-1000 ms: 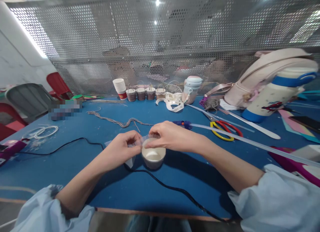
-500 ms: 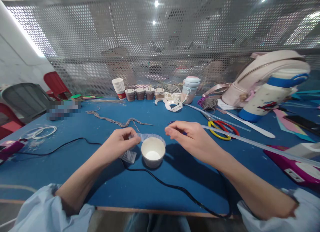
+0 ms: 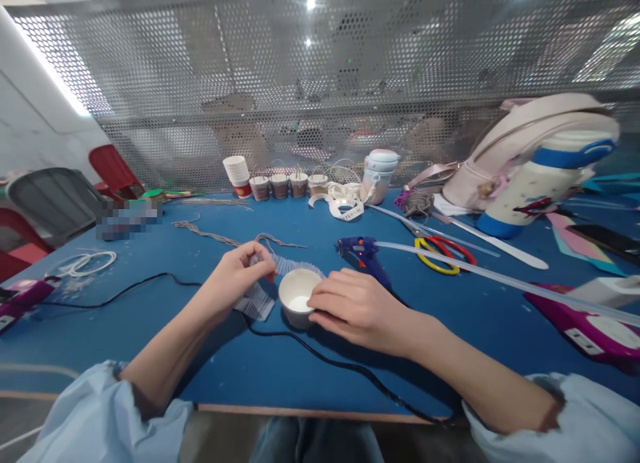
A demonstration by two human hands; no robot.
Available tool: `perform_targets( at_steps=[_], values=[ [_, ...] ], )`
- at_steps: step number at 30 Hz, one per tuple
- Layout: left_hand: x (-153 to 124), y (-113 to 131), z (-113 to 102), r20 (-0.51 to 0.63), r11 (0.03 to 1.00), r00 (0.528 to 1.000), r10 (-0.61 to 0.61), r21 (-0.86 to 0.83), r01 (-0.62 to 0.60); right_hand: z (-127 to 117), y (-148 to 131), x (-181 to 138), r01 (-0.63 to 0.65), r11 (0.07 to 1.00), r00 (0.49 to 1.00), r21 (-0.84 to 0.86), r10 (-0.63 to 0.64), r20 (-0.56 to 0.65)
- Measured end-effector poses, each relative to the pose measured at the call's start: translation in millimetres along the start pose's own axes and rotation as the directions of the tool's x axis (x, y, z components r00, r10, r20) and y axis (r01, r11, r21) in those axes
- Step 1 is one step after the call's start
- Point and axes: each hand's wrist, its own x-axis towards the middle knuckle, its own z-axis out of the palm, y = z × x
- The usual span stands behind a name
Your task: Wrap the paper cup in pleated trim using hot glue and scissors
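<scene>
A small white paper cup (image 3: 298,298) stands on the blue table (image 3: 150,330) in front of me. A strip of pleated translucent ribbon (image 3: 280,270) curves round its far rim and hangs down to the left. My left hand (image 3: 237,275) pinches that ribbon just left of the cup. My right hand (image 3: 353,308) is curled round the cup's right side, fingers on its wall. A blue glue gun (image 3: 364,251) lies just beyond my right hand, with a long clear glue stick running off to the right.
A black cable (image 3: 320,360) crosses the table under the cup. Scissors with red and yellow handles (image 3: 440,253), a grey cord (image 3: 220,238), a cup stack (image 3: 239,173), decorated cups (image 3: 287,184), a bottle (image 3: 540,180), a pink bag (image 3: 505,150) and pink tools (image 3: 585,320) surround the spot. A perforated metal screen closes the back.
My right hand let go of the ribbon, swung out to the right, then came down onto the cup's right side, uncovering the glue gun. My left hand kept pinching the ribbon.
</scene>
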Motion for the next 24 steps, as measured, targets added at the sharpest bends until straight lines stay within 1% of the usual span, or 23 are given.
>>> perform_targets(
  at_steps=[3,6,9,12,15,19,22,24],
  values=[
    [1.9,-2.9,1.3,-0.034,0.997,0.999,-0.001,-0.073,-0.002,8.3,-1.9,0.7,-0.007,0.993,0.998,-0.118,0.001,-0.057],
    [2.8,-3.1,3.5,-0.040,0.996,0.999,0.009,-0.093,-0.013,12.8,-2.2,0.5,-0.045,0.982,0.991,-0.186,0.021,-0.131],
    [2.9,-1.7,5.9,-0.021,0.999,0.999,0.035,-0.038,-0.036,14.6,-3.3,0.3,-0.070,0.979,0.989,-0.192,0.043,-0.140],
    [2.4,-1.0,7.4,-0.028,0.997,0.998,0.062,0.051,-0.061,15.4,-4.6,0.4,-0.081,0.979,0.990,-0.189,0.058,-0.125],
    [1.1,-1.1,7.4,-0.057,0.982,0.996,0.075,0.177,-0.063,15.7,-4.8,0.3,-0.090,0.981,0.991,-0.172,0.071,-0.116],
    [-1.8,-0.9,6.6,-0.060,0.924,0.991,0.117,0.371,-0.086,13.7,-4.6,-2.0,-0.086,0.989,0.988,-0.119,0.070,-0.137],
    [-3.5,0.7,6.9,-0.039,0.900,0.990,0.138,0.422,-0.109,10.3,-3.6,-4.0,-0.094,0.994,0.970,-0.048,0.080,-0.229],
    [-4.1,2.7,8.2,-0.016,0.901,0.990,0.138,0.417,-0.118,9.3,-1.0,-3.0,-0.156,0.987,0.934,0.040,0.161,-0.320]
  ],
)
